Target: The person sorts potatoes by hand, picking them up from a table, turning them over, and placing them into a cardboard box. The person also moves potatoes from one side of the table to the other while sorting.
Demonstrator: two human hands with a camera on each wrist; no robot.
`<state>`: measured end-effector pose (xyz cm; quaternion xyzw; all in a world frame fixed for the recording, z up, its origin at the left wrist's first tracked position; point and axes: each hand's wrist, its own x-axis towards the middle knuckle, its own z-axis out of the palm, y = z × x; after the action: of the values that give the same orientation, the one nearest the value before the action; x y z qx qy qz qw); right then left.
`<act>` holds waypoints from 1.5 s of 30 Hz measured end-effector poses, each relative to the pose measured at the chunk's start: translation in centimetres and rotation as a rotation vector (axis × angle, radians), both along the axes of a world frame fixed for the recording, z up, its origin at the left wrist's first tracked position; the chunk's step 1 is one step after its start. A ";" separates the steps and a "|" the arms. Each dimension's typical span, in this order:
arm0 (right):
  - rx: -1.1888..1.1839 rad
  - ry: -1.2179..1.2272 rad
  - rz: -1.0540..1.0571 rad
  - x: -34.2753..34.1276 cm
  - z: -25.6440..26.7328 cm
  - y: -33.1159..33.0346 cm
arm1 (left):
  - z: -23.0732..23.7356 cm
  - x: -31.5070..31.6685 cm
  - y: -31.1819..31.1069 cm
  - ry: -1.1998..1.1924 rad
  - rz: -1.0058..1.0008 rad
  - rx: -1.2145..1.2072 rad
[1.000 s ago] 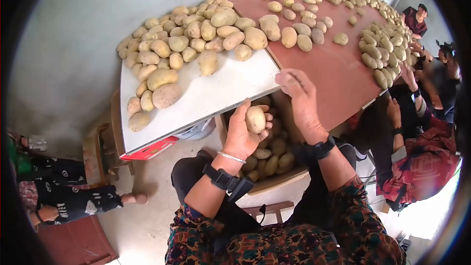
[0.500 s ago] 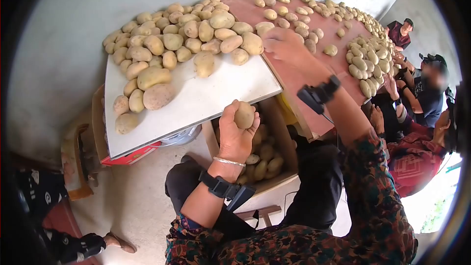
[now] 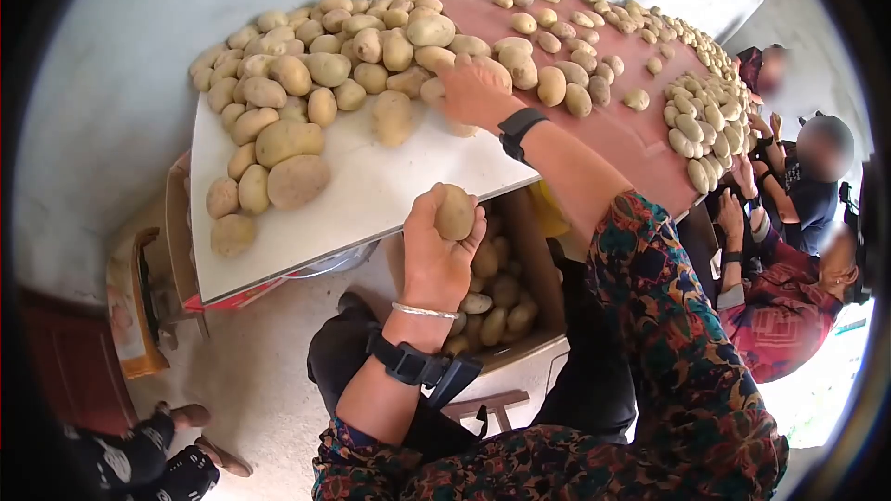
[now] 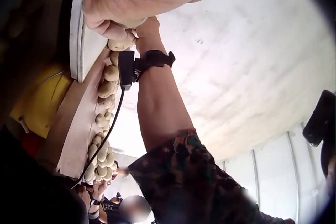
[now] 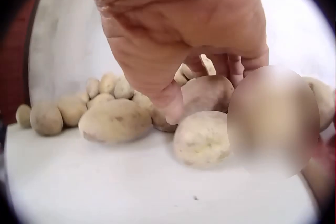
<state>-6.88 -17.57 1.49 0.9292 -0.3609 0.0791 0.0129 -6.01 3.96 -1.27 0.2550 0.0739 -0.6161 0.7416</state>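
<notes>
In the head view my left hand (image 3: 434, 264) holds a pale potato (image 3: 455, 212) upright, fingers and thumb curled round it, just below the white board's front edge. My right hand (image 3: 471, 96) reaches over the board to the front of the potato pile. Seen from the right wrist, the thumb (image 5: 172, 103) and fingers bend round a brownish potato (image 5: 207, 95). Another potato (image 5: 202, 140) lies just in front of it on the white board (image 5: 131, 182). From the left wrist, the left hand's held potato is mostly hidden behind the hand.
A large heap of potatoes (image 3: 320, 65) covers the back of the white board (image 3: 371, 181). More lie on the red-brown table (image 3: 640, 130) to the right. Beneath the board edge stands a cardboard box (image 3: 548, 288) with potatoes inside. Other people (image 3: 780, 315) sit along the right.
My right hand has gone from above the box up to the table, then left onto the pile's front, its fingers now round a potato. The left hand keeps its potato.
</notes>
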 end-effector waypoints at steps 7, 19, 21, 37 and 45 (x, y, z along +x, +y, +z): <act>0.001 -0.195 -0.034 -2.4 -3.7 4.0 | 0.3 -0.1 0.2 -0.091 0.029 0.103; 1.313 -1.205 -0.141 -10.9 0.7 4.2 | -0.5 0.7 0.1 -0.213 -0.118 0.079; 1.668 -1.475 -0.058 -12.8 1.2 4.7 | -0.8 1.0 -0.1 -0.205 -0.180 0.056; 1.482 -1.621 0.235 -18.3 1.8 8.1 | 0.1 1.6 -0.5 -0.640 -0.394 0.108; 1.180 -1.473 0.095 -19.7 4.2 9.2 | -2.6 -1.8 -0.4 -1.104 -0.672 0.149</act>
<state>-26.62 -8.34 5.67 0.5155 -0.2217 0.4510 -0.6940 -7.86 3.55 -3.92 0.5940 -0.3593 -0.5860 0.4178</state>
